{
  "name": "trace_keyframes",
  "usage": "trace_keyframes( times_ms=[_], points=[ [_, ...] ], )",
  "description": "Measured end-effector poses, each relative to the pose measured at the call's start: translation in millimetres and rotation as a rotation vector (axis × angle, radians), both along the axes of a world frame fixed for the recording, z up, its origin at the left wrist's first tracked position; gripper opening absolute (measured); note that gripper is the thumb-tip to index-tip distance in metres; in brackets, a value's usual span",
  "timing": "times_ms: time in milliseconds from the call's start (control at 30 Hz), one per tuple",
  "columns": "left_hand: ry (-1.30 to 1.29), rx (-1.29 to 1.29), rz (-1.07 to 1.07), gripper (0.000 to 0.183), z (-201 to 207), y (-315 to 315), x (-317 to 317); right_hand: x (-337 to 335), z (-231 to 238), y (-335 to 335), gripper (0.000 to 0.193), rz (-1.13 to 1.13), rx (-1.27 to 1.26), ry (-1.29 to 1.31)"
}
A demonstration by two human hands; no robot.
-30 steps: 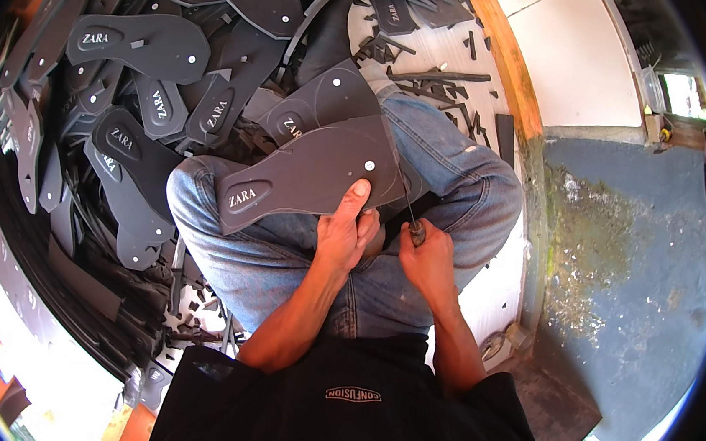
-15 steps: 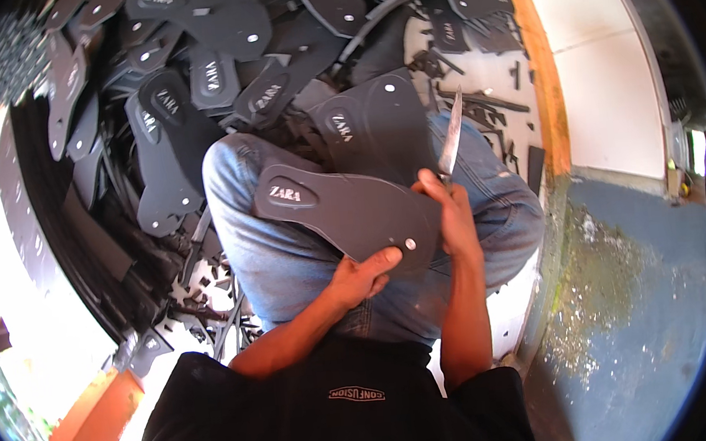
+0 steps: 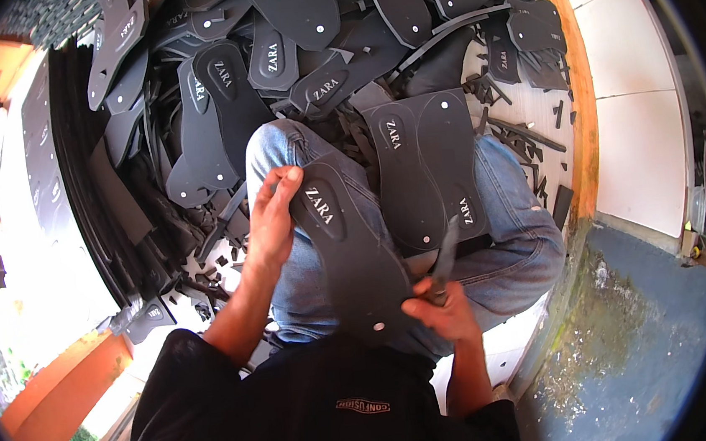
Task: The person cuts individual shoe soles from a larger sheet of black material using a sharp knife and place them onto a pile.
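Observation:
My left hand (image 3: 271, 219) grips the heel end of a dark grey foam sandal sole (image 3: 360, 258), thumb on top. The sole slants across my lap, its wide toe end with a white dot nearest my body. In my right hand (image 3: 448, 315) is a knife (image 3: 445, 256), its blade pointing up and away from me. That hand is close beside the sole's right edge; whether it touches is unclear. Beyond the knife, a dark foam sheet (image 3: 426, 168) marked with sole outlines rests across my legs.
Many dark foam soles (image 3: 224, 89) lie heaped in front of me. Narrow offcuts (image 3: 522, 143) litter the white floor at right and beside my left knee. A tall stack of dark sheets (image 3: 85, 177) stands at left. An orange-edged ledge (image 3: 581, 116) runs along the right.
The sole has swung from lying crosswise to pointing away from me. My left hand has moved from its toe end to its heel end. My right hand and the knife have come nearer my body.

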State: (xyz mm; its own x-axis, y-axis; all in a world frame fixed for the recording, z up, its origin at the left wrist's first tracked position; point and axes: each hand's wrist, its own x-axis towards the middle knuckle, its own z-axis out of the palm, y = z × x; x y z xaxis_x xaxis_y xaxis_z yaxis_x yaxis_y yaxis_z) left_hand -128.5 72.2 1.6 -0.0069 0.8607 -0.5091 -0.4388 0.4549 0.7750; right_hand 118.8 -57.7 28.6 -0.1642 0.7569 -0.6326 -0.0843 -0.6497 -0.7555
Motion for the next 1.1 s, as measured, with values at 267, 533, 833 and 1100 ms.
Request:
trace_keyframes(
  times_ms=[267, 533, 833, 1100],
  points=[
    [-0.105, -0.118, -0.403, 0.027, 22, 1, 13, -23, -7, 21, 0.037, 0.089, 0.341, -0.769],
    [-0.056, -0.124, -0.473, 0.023, 23, -6, 23, -19, -13, 11, 0.036, 0.123, 0.292, -0.756],
    [0.031, -0.067, -0.663, 0.036, 30, -6, 30, -27, -4, 82, 0.023, 0.224, 0.489, -0.666],
    [-0.040, 0.098, 0.356, 0.013, 29, 23, -12, 18, -36, 62, 0.031, -0.407, 0.179, -0.463]
  ],
)
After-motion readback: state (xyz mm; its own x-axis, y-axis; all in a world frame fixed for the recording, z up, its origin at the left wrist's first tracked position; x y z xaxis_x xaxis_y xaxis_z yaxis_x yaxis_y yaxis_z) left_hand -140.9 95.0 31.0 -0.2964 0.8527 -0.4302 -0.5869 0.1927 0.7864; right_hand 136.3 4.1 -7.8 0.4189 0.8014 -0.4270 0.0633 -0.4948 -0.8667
